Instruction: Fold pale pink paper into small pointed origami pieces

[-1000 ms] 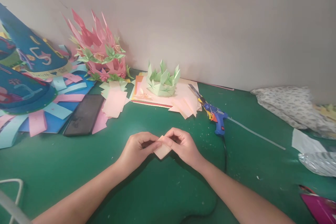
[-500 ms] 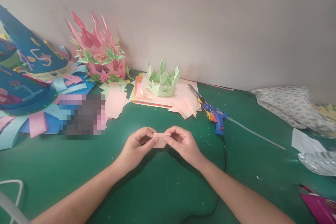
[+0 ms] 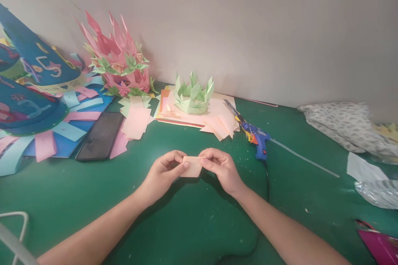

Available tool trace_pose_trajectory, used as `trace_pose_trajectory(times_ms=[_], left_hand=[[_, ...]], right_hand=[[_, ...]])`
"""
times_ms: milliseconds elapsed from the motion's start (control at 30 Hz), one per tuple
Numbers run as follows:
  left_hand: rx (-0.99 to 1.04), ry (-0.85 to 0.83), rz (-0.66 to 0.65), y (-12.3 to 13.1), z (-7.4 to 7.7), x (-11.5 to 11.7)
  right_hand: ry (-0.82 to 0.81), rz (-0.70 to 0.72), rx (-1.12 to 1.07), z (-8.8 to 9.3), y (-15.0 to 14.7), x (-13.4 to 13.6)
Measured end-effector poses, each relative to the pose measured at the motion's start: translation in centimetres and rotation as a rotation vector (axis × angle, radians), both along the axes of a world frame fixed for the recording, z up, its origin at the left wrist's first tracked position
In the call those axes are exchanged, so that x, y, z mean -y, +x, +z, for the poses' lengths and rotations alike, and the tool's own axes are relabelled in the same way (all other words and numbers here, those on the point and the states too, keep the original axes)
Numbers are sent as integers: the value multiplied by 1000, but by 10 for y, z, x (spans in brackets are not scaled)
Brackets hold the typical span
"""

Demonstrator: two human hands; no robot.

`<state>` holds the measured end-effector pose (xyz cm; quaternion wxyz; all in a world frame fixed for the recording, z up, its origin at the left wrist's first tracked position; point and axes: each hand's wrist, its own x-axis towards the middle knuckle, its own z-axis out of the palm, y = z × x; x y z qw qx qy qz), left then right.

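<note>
Working over a broad, smooth, dark-green tabletop (image 3: 192, 223), seemingly at a folding or creasing step, judging by the two-handed pinch. Facing a tall, spiky, pink paper crown (image 3: 107, 43) trimmed with green leaves, at the back left, well apart from the work. Facing also a pale-green, pointed paper crown (image 3: 194, 107) beyond the hands and, off to the right, a blue plastic glue gun (image 3: 261, 145), with neither touched. Pinching narrowly with the bare left hand (image 3: 161, 174) at the left edge and the bare right hand (image 3: 225, 172) at the upper right corner of a small, pale-peach, four-sided piece of paper (image 3: 193, 167), held between both. Cannot tell whether resting on the tabletop. Next, probably calling for edges kept aligned and firm thumb pressure along any crease.
</note>
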<state>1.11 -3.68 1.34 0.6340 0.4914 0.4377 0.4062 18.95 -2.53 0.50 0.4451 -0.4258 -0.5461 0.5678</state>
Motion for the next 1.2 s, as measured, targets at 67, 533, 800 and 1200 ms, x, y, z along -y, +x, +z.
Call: trace_pose_trajectory(times_ms=[67, 533, 800, 1200], left_hand=[[17, -30, 4, 1, 2, 0], [-108, -47, -14, -2, -7, -1], [-284, 21, -173, -8, -14, 0], [-92, -84, -201, -7, -5, 0]], right_hand=[[7, -1, 15, -1, 0, 0], [151, 55, 399, -8, 0, 2], [149, 116, 486, -6, -2, 2], [283, 222, 612, -4, 3, -1]])
